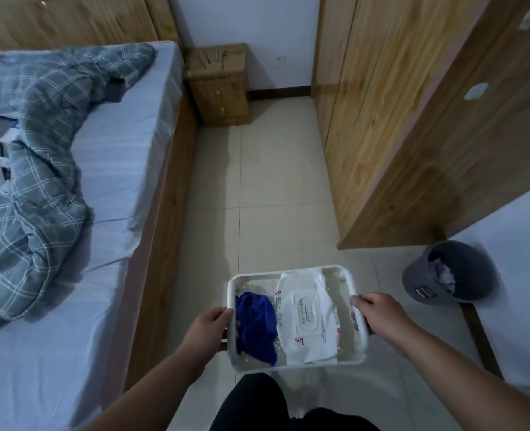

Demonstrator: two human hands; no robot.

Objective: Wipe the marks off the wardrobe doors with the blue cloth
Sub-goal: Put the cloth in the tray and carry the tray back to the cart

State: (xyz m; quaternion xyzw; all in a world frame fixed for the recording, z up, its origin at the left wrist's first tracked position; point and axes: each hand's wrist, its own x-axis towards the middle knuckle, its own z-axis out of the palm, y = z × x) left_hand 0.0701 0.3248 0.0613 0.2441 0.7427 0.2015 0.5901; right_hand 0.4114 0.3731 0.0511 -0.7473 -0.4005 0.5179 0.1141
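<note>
A white plastic basket (257, 275) is held above the tiled floor (267, 181) in front of the person, whose dark-clothed legs are seen below it. The basket's left rim is gripped by the left hand (211, 331), with the fingers curled round the edge. The right rim is gripped in the same way by the right hand (379, 315), with the thumb laid on top. The blue cloth (254, 325) is seen crumpled in the left part of the basket, just beside the left hand's fingers. A white pack of wet wipes (307, 318) lies next to it with its flap lid facing up, and the two appear to touch. The wooden wardrobe doors (397, 119) are seen closed along the right side of the room, well apart from the cloth. Two pale patches are visible on the nearest door, but what they are cannot be told. A dark grey waste bin (444, 275) holding crumpled pale waste stands on the floor near the wardrobe's near corner. A bed (117, 150) with a pale blue sheet lies to the left, and a rumpled plaid duvet (33, 181) is spread over it. A small wooden bedside cabinet (220, 85) stands at the far wall between the bed and the wardrobe.
</note>
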